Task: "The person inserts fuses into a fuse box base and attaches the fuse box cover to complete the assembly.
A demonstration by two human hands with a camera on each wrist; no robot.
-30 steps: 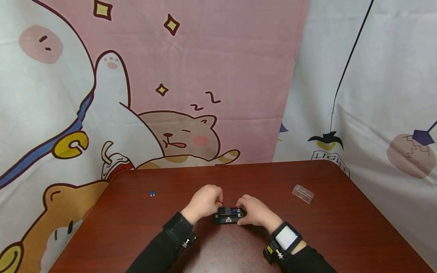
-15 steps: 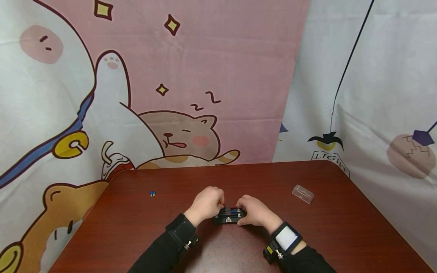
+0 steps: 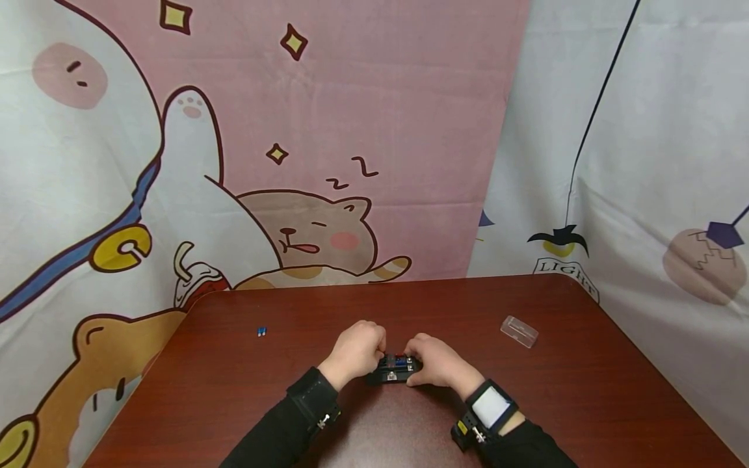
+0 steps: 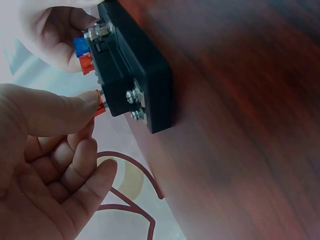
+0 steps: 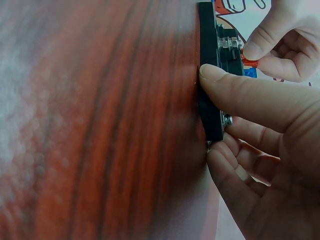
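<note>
A black fuse block (image 3: 391,376) with metal terminal screws sits on the table between both hands. My left hand (image 3: 354,351) pinches a red blade fuse (image 4: 100,108) between thumb and index finger at the block's upper face; its prongs are mostly hidden. Beside it in the left wrist view, another red fuse (image 4: 86,65) and a blue fuse (image 4: 80,46) stand in the block. My right hand (image 3: 440,364) grips the block's right end, thumb along the near side and fingers behind, as the right wrist view shows.
Small blue pieces (image 3: 261,331), too small to make out, lie on the table's left side. A clear plastic case (image 3: 519,332) lies at the right rear. The brown wooden table (image 3: 246,390) ends at a cartoon-printed cloth (image 3: 409,130).
My left hand has shifted slightly right and downward over the left end of the fuse block. The right hand and the block hold still.
</note>
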